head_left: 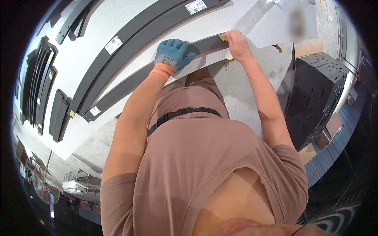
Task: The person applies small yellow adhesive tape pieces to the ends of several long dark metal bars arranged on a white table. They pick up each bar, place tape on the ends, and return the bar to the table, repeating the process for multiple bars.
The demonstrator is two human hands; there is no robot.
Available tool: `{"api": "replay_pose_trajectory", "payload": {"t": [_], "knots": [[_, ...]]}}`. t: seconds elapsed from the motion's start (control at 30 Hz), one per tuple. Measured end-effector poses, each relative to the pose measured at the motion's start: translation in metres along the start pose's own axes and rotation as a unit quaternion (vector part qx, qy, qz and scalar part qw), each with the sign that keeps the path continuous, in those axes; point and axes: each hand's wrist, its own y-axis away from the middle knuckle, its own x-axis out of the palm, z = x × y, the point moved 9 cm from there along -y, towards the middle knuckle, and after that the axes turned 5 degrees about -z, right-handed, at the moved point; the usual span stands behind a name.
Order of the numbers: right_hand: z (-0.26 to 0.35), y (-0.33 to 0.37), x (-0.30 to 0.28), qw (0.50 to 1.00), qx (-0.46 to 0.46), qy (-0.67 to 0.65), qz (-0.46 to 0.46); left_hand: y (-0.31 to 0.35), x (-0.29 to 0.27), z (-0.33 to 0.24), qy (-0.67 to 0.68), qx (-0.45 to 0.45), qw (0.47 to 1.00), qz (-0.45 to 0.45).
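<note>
A long dark grey metal bar (pixel 141 77) lies along the near edge of the white-covered table, with a white label at its left end. My left hand (pixel 172 53), in a blue glove with an orange cuff, is closed over the bar near its middle, the thumb pointing right. At the bar's right end my bare right hand (pixel 238 45) pinches a small yellow piece (pixel 223 37) that looks like tape or a sticker, fingers pressed against the bar. Another yellow bit (pixel 230 58) shows below that hand, at the table's edge.
Two longer grey bars (pixel 132 35) with white labels lie beyond. Shorter dark profiles (pixel 37 82) are grouped at the left. Clear plastic film (pixel 252 17) lies at the far right of the table. A tall stack of black slotted panels (pixel 319 94) stands to my right.
</note>
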Motion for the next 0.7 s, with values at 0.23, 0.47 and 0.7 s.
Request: {"api": "replay_pose_trajectory", "payload": {"t": [0.23, 0.47, 0.7], "knots": [[0.013, 0.006, -0.001, 0.999, -0.015, 0.014, -0.028, 0.000, 0.001, 0.001, 0.004, -0.004, 1.000, 0.006], [0.022, 0.002, 0.008, 0.993, -0.035, 0.115, 0.000, -0.001, 0.003, 0.001, 0.003, -0.002, 1.000, 0.017], [0.017, 0.002, 0.012, 0.990, -0.048, 0.131, -0.001, 0.000, 0.003, 0.000, 0.013, 0.011, 1.000, 0.001]]}}
